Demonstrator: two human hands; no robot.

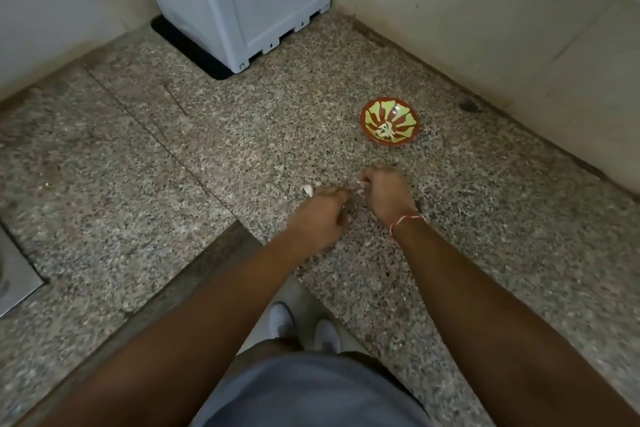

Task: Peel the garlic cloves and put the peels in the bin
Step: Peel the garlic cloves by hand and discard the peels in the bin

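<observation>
Over the speckled stone counter [138, 156], both hands work close together: the left hand [320, 218] curls round what looks like a garlic clove, steadying it, while the right hand [386, 192] pinches a pale scrap of peel [360, 183], likely to strip it away. Another clove [307, 189] lies just beside the left fingers. Peeled pieces sit in the red-and-green bowl [389, 121] nearby. No bin in sight.

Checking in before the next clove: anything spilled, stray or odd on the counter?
One clove lies loose on the counter beside the left hand, apart from the bowl. Both hands work close together; the right hand pinches something pale. No bin shows.
</observation>
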